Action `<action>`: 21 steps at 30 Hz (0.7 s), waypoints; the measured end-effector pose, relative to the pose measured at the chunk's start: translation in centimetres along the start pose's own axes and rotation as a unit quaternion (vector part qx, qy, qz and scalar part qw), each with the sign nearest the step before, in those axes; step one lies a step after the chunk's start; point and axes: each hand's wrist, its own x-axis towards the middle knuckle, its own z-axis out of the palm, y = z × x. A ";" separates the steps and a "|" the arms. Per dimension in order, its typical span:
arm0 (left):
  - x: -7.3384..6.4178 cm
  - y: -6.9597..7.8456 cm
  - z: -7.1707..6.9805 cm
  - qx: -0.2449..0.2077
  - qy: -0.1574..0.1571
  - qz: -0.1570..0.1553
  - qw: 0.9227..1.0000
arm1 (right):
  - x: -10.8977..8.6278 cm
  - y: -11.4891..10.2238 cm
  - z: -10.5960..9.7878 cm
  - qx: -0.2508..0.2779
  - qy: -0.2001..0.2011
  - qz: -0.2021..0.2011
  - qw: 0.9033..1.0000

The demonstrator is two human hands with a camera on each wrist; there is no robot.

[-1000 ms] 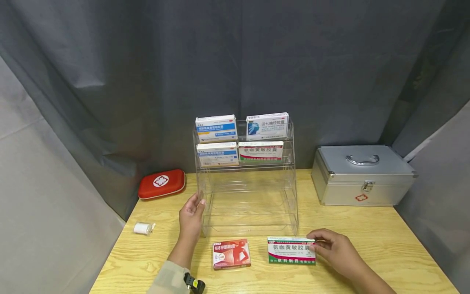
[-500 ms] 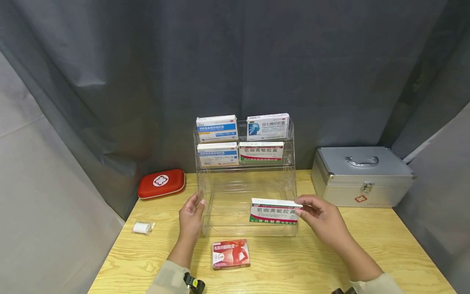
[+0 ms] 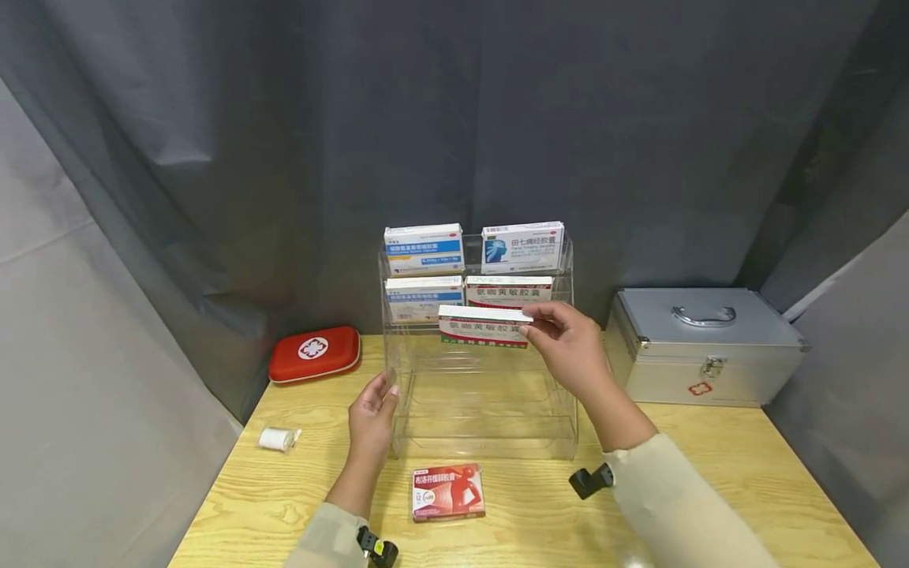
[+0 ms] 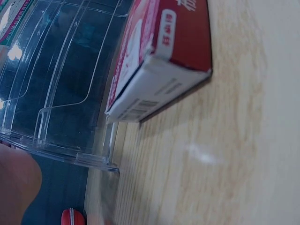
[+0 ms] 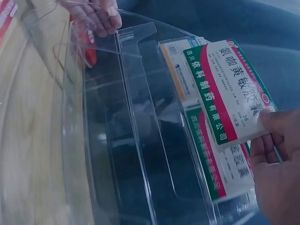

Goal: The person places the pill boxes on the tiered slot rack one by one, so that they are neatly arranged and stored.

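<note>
In the head view my right hand [image 3: 571, 347] pinches the right end of a white, green and red medicine box [image 3: 483, 327]. This box is in front of the clear tiered display rack [image 3: 483, 448], overlapping its second tier. A similar green and red box [image 3: 509, 292] sits in that tier, beside a blue and white box [image 3: 424, 300]. The right wrist view shows thumb and fingers on the held box [image 5: 229, 93]. My left hand [image 3: 372, 414] grips the rack's left side panel at its lower part. A red medicine box [image 3: 447, 493] lies flat on the table before the rack.
The top tier bears another blue and white box [image 3: 424, 248] and a white box [image 3: 521, 247]. A red zip case [image 3: 314, 355] and a white wrapped roll [image 3: 278, 439] lie to the left. A silver metal case [image 3: 706, 347] stands right, a dark curtain [image 3: 454, 118] behind.
My right hand has picked the green and red box up off the table and carried it up and leftward to the second tier. The left hand has stayed at the rack's side.
</note>
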 end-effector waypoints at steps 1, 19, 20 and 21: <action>0.0 0.0 0.0 0.002 0.000 -0.002 1.000 | 0.4 -0.1 0.4 -0.010 0.002 -0.002 1.000; 0.1 -0.1 0.1 -0.005 0.005 0.004 1.000 | 2.7 -0.2 5.7 -0.027 -0.048 0.012 0.998; 0.2 -0.1 0.1 -0.007 0.005 0.003 1.000 | 2.7 -0.1 6.0 -0.025 -0.048 0.015 0.998; 0.2 -0.1 0.1 -0.007 0.005 0.002 1.000 | 2.8 0.0 6.3 -0.023 -0.048 0.017 0.998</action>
